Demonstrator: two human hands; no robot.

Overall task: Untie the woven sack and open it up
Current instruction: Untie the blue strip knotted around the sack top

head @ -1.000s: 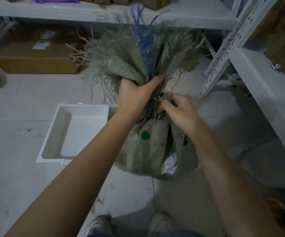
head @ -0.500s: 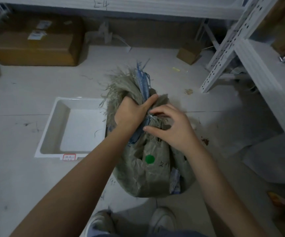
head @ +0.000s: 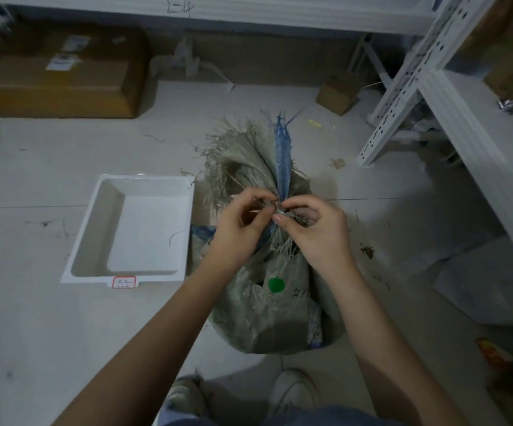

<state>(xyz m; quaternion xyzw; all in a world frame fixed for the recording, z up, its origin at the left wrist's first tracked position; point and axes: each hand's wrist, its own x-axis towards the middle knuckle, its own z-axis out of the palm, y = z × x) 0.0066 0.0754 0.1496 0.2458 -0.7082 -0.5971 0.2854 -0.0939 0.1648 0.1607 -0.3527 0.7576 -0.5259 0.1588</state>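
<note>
While left hand (head: 238, 230) and right hand (head: 316, 232) both pinch tie (head: 276, 210) at neck of woven sack (head: 264, 305), upright on floor centre beside tray (head: 132, 229): your yank risks tightening knot, tipping sack, frayed strands snagging.

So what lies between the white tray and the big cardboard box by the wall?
Head view: bare floor with only stray fibres separates the white tray from the cardboard box.
</note>
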